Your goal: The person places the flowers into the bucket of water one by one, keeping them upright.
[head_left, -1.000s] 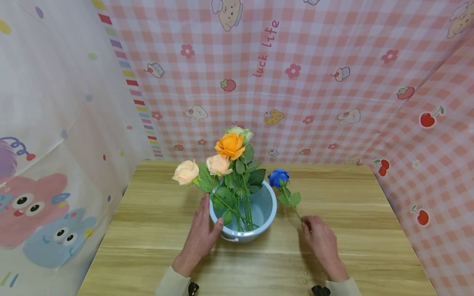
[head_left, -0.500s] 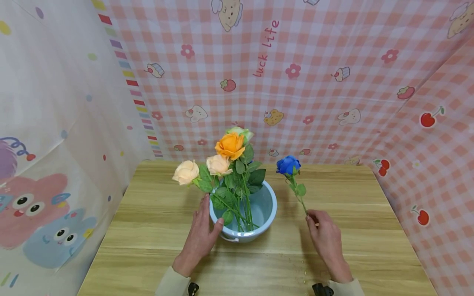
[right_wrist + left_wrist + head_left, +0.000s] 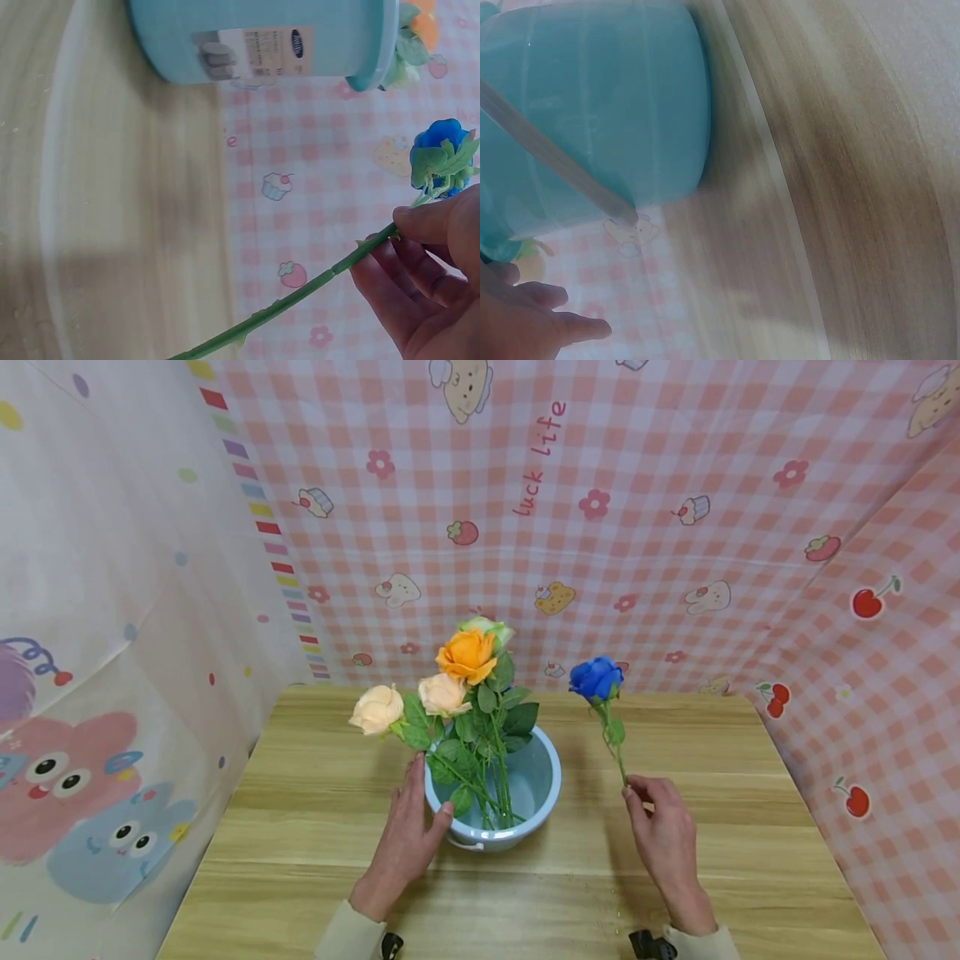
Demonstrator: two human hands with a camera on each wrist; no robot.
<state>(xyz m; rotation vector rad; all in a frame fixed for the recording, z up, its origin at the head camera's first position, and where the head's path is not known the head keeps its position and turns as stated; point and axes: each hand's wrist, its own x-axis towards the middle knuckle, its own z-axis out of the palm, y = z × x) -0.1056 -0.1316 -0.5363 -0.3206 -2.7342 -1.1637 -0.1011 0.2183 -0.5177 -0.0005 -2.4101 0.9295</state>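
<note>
A light blue bucket point(image 3: 542, 783) stands mid-table with several roses in it: an orange rose point(image 3: 468, 656), two peach ones and a pale green one point(image 3: 489, 628). My left hand point(image 3: 405, 837) rests against the bucket's left side, fingers extended and thumb near the rim. To the right of the bucket, my right hand point(image 3: 664, 839) pinches the stem of a blue rose point(image 3: 596, 678) between thumb and fingers. The bloom points up and away, apart from the bucket. In the right wrist view the thorny green stem point(image 3: 289, 301) runs on below the fingers.
The wooden table point(image 3: 300, 827) carries the bucket, with small wet-looking spots near its front. A pink checked curtain point(image 3: 645, 452) hangs behind and to the right, a white patterned cloth point(image 3: 150, 610) to the left. The bucket's handle point(image 3: 559, 161) hangs down its side.
My right hand has shifted slightly right and away from me, raising the blue rose. The bloom has swung upward and right, away from the bucket. My left hand has stayed put.
</note>
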